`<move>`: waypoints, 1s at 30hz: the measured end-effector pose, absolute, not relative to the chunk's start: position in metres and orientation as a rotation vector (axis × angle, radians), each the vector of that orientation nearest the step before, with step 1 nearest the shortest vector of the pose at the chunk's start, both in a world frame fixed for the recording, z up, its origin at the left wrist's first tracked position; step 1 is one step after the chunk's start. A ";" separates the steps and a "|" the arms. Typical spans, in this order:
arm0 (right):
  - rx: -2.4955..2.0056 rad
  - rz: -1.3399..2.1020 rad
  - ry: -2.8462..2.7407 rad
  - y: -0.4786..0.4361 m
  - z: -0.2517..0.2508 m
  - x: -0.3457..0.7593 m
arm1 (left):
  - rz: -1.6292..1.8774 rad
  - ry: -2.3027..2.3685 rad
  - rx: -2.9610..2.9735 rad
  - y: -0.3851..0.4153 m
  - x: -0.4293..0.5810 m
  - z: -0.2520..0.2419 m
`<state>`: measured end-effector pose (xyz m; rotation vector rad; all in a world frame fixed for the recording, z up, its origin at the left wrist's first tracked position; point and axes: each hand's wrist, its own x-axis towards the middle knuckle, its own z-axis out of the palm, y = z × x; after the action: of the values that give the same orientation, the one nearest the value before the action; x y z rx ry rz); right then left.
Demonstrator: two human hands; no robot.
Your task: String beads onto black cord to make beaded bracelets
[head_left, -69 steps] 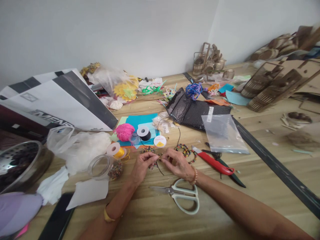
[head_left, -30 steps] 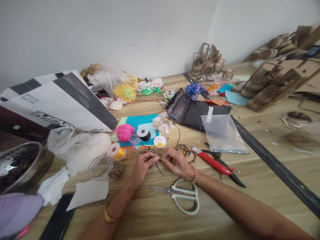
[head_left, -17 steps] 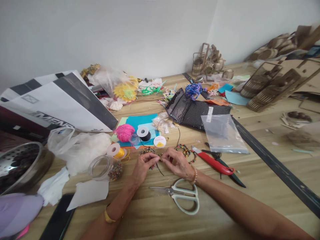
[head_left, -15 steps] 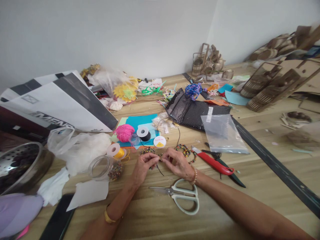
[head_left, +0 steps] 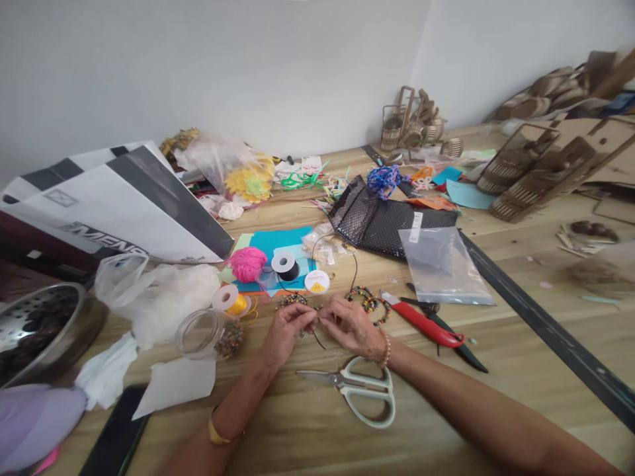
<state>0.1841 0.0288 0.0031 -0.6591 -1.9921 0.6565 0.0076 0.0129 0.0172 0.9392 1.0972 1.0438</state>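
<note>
My left hand (head_left: 292,326) and my right hand (head_left: 350,324) meet over the table, thumbs and fingertips pinched close together. Between them runs a thin black cord strung with small multicoloured beads, and one loose cord end (head_left: 320,341) sticks out below the left fingers. More of the bead string (head_left: 292,301) lies just behind my left hand. Beaded loops (head_left: 368,299) in mixed colours rest behind and right of my right hand. A spool of black cord (head_left: 286,266) stands behind both hands. Scissors with pale handles (head_left: 367,390) lie in front of my right hand.
A red-handled knife (head_left: 426,320) lies to the right, beside a clear plastic bag (head_left: 446,268). On the left are a yellow spool (head_left: 231,301), an open jar of beads (head_left: 211,334), a phone (head_left: 114,433) and a metal colander (head_left: 74,330). Pink yarn (head_left: 248,264) sits farther back.
The fingertips of both hands have shifted slightly, the right fingers closing in a little toward the left. Everything else on the table stays where it was.
</note>
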 end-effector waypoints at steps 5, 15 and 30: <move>-0.669 0.653 -1.987 0.029 0.001 0.184 | 1.030 1.098 0.954 0.013 0.007 0.015; -0.688 0.672 -1.987 0.029 0.001 0.185 | 0.988 1.146 1.109 0.013 0.006 0.014; -0.703 0.647 -1.966 0.030 -0.002 0.183 | 0.940 1.226 1.294 0.012 0.004 0.027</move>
<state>0.1833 0.0300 -0.0017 -0.7028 -1.9662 0.6470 0.0044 0.0120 0.0270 1.2943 1.2263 0.9401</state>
